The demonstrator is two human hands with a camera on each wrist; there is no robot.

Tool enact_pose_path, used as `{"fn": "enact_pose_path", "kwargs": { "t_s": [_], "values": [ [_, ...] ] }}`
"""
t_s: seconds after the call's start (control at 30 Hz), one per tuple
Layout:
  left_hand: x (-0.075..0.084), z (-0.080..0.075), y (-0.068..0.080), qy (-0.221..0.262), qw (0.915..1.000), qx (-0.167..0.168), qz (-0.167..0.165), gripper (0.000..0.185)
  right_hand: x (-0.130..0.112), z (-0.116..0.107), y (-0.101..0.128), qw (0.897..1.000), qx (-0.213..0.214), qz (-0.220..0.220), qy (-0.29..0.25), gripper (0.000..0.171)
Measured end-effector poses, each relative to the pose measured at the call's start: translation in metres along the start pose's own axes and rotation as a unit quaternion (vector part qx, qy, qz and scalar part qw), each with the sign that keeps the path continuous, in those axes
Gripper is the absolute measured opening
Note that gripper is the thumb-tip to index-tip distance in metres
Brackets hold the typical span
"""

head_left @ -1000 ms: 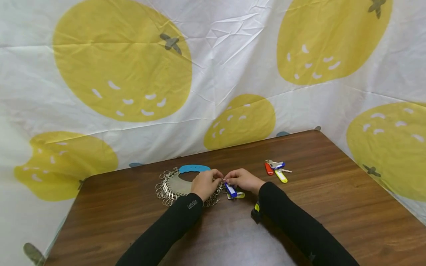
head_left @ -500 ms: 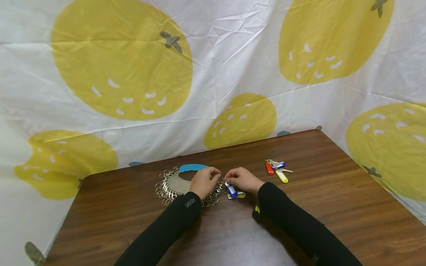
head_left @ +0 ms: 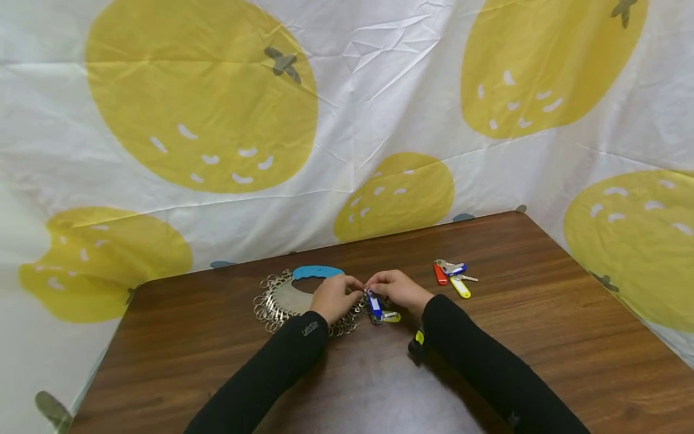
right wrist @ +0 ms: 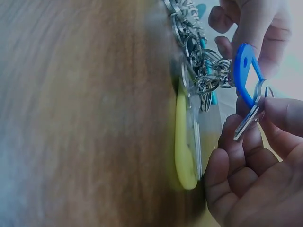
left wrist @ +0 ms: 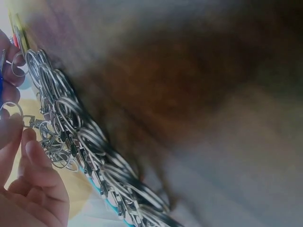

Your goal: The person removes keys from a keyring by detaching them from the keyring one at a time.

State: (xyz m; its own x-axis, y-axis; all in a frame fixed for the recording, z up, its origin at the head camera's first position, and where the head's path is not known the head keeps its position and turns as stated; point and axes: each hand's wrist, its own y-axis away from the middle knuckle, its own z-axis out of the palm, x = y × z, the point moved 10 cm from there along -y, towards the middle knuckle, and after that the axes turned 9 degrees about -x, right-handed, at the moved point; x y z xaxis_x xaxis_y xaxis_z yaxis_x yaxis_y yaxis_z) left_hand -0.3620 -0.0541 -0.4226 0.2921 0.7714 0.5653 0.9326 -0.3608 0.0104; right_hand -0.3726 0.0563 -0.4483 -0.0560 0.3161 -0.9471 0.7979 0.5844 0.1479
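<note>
A: Grip status?

B: Both pinched, neither spread wide. Left hand [head_left: 332, 299] had its fingertips on a small clip [left wrist: 32, 122] at the right rim of the key holder [head_left: 291, 298]. Right hand [head_left: 401, 290] had thumb and finger on a key [right wrist: 247, 124], just off that same rim. Couldn't tell if the squeeze was on the key or its ring; fingers hid that.

A: Blue tag?

B: Blue tag [right wrist: 242, 71] hung with that key, just right of the holder, between the hands.

A: Other stuff nearby?

B: Yellow tag [right wrist: 181, 146] lay on the table [head_left: 553, 313], also just right of the holder, nearer the person than the pinch. Red tag [head_left: 440, 275] and its neighbours sat well right of the holder.

A: How to do it well?

B: Looked like ring-to-clip work at the rim; on or off, not readable. My take: left was best as a fixed vise, right doing the fine turning. Ring and clip needed lining up, tag kept out of the gap. Main risk was catching one of the holder's crowded loops. Light pinch, small moves suited it; pulling hard would've dragged the whole holder.
</note>
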Motion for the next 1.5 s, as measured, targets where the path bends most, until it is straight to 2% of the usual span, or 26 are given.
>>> {"fn": "enact_pose_path", "kwargs": {
  "t_s": [0.23,0.33,0.53,0.7,0.87,1.17,1.5],
  "values": [
    [0.000,-0.001,0.001,0.000,1.0000,0.001,-0.003,0.019,0.009,-0.005,-0.003,0.999,0.014,0.030,-0.043,0.026],
    [0.003,-0.002,0.001,-0.015,0.9999,0.002,-0.005,0.015,0.011,-0.005,-0.004,0.998,0.004,0.036,-0.060,0.027],
    [0.009,0.001,0.002,-0.062,0.9980,0.004,0.006,0.011,0.014,-0.002,-0.004,0.998,-0.010,0.035,-0.059,0.028],
    [0.004,-0.003,0.002,-0.040,0.9988,0.028,0.008,0.012,0.017,-0.004,-0.004,0.998,0.003,0.029,-0.060,0.028],
    [0.003,-0.010,0.006,-0.027,0.9983,0.050,0.013,0.013,0.014,-0.003,-0.002,0.999,0.009,0.022,-0.035,0.027],
    [0.006,-0.010,0.007,-0.023,0.9977,0.058,0.027,0.016,0.012,0.000,-0.002,1.000,0.012,0.018,-0.017,0.026],
    [0.004,-0.016,0.004,0.006,0.9961,0.088,-0.001,0.007,0.007,0.005,0.001,1.000,-0.021,0.009,0.004,0.027]
  ]
}}
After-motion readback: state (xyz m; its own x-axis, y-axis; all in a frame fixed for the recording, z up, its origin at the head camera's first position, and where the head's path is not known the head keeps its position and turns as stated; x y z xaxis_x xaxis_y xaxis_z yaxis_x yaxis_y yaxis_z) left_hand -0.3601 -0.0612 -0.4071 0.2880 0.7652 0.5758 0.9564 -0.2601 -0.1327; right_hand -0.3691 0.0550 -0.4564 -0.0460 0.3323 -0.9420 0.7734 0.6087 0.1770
